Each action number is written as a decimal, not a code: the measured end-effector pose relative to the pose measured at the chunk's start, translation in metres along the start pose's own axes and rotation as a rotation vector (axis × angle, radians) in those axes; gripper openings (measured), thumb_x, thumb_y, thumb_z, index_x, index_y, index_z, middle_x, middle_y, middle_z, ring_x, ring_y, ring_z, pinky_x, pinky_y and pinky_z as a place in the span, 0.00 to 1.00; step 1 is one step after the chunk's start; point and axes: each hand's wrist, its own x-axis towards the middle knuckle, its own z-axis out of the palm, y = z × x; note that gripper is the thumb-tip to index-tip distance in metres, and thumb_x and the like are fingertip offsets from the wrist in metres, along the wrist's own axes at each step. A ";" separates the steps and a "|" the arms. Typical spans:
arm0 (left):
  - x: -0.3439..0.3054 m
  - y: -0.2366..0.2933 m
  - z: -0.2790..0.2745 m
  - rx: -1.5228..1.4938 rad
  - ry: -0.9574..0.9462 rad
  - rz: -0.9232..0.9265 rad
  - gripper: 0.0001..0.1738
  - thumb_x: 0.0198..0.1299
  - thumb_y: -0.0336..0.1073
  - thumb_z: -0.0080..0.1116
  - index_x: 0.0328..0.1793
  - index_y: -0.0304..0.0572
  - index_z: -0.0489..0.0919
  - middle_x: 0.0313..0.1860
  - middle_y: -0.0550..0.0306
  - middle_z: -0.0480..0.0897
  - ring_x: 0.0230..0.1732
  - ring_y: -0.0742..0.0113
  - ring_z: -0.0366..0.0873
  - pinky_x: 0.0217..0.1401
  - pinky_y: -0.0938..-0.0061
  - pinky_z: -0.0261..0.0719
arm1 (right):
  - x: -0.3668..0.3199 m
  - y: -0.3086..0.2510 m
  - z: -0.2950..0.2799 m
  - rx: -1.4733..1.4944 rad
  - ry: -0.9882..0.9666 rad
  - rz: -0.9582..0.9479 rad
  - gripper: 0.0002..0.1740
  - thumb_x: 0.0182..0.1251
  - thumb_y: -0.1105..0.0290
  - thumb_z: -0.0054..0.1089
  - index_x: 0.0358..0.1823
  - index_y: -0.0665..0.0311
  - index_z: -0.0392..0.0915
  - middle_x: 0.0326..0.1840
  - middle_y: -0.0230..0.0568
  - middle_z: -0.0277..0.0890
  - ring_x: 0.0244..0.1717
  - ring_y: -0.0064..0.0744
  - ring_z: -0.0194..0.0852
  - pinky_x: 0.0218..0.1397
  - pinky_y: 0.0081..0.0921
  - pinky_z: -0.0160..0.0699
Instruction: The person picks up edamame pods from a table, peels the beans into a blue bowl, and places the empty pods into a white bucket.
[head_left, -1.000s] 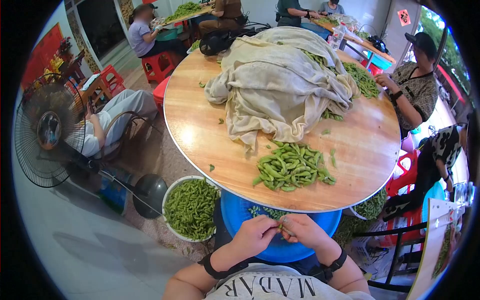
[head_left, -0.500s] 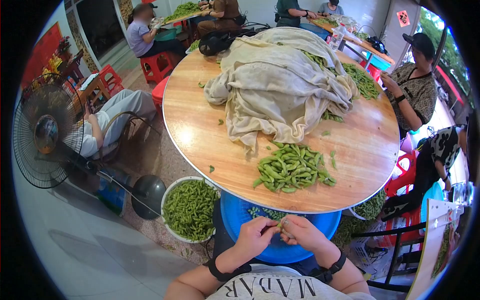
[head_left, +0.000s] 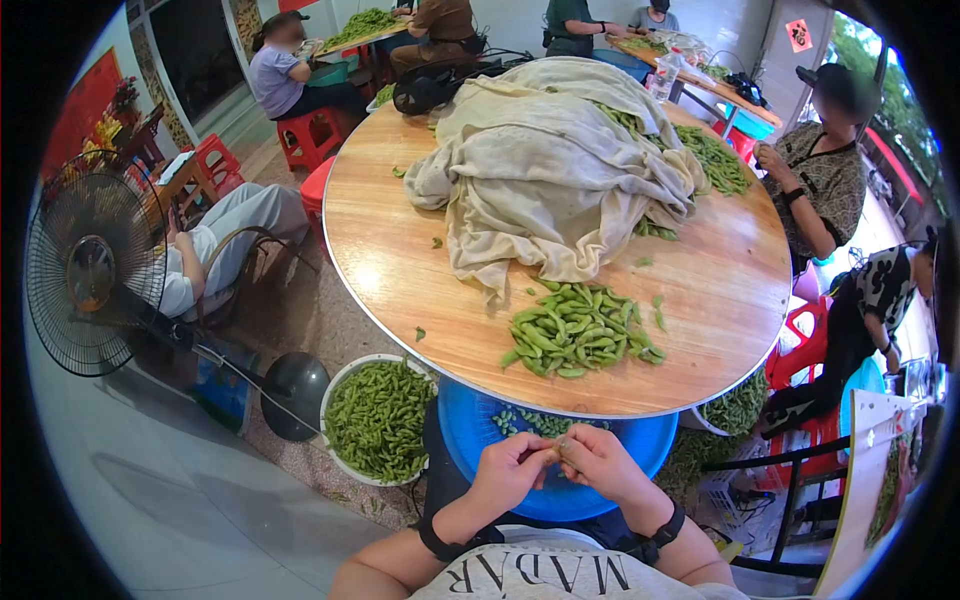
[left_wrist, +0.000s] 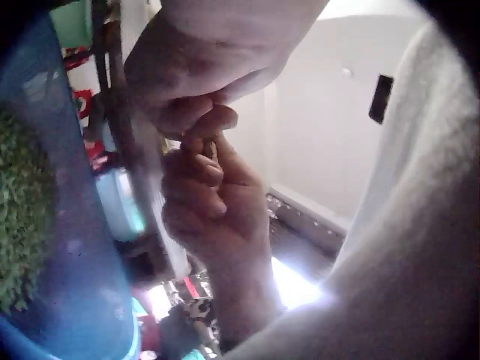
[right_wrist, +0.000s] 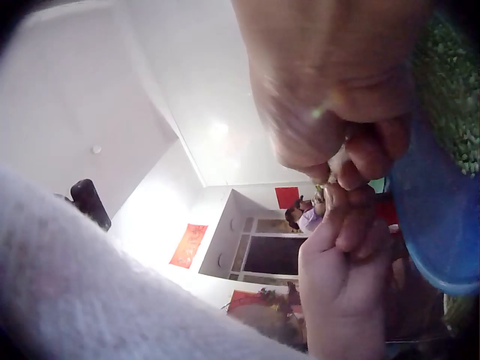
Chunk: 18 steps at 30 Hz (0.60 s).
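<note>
My left hand point(head_left: 505, 472) and right hand point(head_left: 604, 466) meet fingertip to fingertip over a blue basin point(head_left: 462, 440). Between them they pinch a small green bean pod point(right_wrist: 321, 180), mostly hidden by the fingers. Shelled green beans point(head_left: 540, 424) lie in the basin, and the right wrist view shows a thick layer of these beans point(right_wrist: 454, 90). On the round wooden table point(head_left: 400, 290) just beyond my hands sits a loose pile of plump bean pods point(head_left: 575, 330).
A beige cloth point(head_left: 550, 180) covers a large heap of pods on the table. A white tub of pods point(head_left: 378, 420) stands on the floor at left, near a black fan point(head_left: 92, 270). Another person point(head_left: 820, 180) sits at the table's right side.
My fingertips have shifted slightly and now hide more of the pod in the head view. The head view has moved a little; the table pile looks unchanged.
</note>
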 end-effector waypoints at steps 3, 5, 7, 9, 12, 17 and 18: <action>0.007 -0.007 -0.012 -0.557 -0.110 -0.285 0.04 0.56 0.25 0.54 0.37 0.31 0.76 0.24 0.56 0.77 0.17 0.77 0.68 0.18 0.85 0.64 | -0.003 0.001 0.000 -0.148 0.000 -0.059 0.10 0.65 0.66 0.49 0.29 0.65 0.69 0.20 0.28 0.66 0.18 0.14 0.59 0.20 0.13 0.57; 0.006 -0.009 -0.015 -0.588 -0.111 -0.321 0.04 0.56 0.25 0.53 0.36 0.31 0.76 0.24 0.55 0.76 0.17 0.77 0.66 0.18 0.86 0.62 | -0.004 0.006 0.001 -0.267 0.009 -0.114 0.10 0.61 0.66 0.56 0.29 0.65 0.71 0.20 0.28 0.67 0.20 0.15 0.61 0.22 0.14 0.61; 0.005 -0.011 -0.013 -0.552 -0.105 -0.313 0.03 0.56 0.25 0.53 0.35 0.31 0.76 0.24 0.54 0.76 0.16 0.76 0.66 0.18 0.86 0.61 | -0.007 0.004 0.001 -0.452 0.093 -0.167 0.10 0.56 0.66 0.61 0.29 0.65 0.72 0.21 0.29 0.69 0.23 0.16 0.63 0.25 0.15 0.63; 0.004 -0.012 -0.011 -0.453 -0.087 -0.264 0.03 0.56 0.25 0.53 0.35 0.31 0.76 0.25 0.53 0.76 0.16 0.76 0.66 0.18 0.86 0.62 | -0.008 0.003 0.001 -0.532 0.159 -0.211 0.13 0.52 0.65 0.66 0.28 0.65 0.73 0.21 0.31 0.70 0.23 0.17 0.64 0.26 0.17 0.65; 0.003 -0.013 -0.009 -0.491 -0.117 -0.307 0.03 0.55 0.25 0.54 0.33 0.32 0.75 0.24 0.53 0.76 0.16 0.76 0.66 0.18 0.86 0.62 | -0.010 0.005 0.001 -0.474 0.207 -0.245 0.16 0.50 0.62 0.68 0.29 0.65 0.73 0.20 0.34 0.71 0.23 0.20 0.66 0.26 0.20 0.66; 0.006 -0.011 -0.007 -0.553 -0.143 -0.375 0.03 0.55 0.26 0.53 0.32 0.33 0.75 0.23 0.52 0.77 0.14 0.75 0.66 0.16 0.85 0.61 | -0.006 0.024 -0.013 -0.318 0.170 -0.299 0.13 0.52 0.62 0.65 0.30 0.64 0.75 0.20 0.33 0.71 0.24 0.18 0.66 0.26 0.18 0.66; 0.007 -0.012 -0.004 -0.553 -0.153 -0.405 0.03 0.56 0.26 0.53 0.32 0.33 0.75 0.23 0.51 0.77 0.14 0.75 0.65 0.15 0.85 0.60 | -0.008 0.022 -0.016 -0.307 0.143 -0.233 0.12 0.52 0.63 0.64 0.30 0.64 0.75 0.21 0.35 0.72 0.25 0.20 0.68 0.26 0.20 0.67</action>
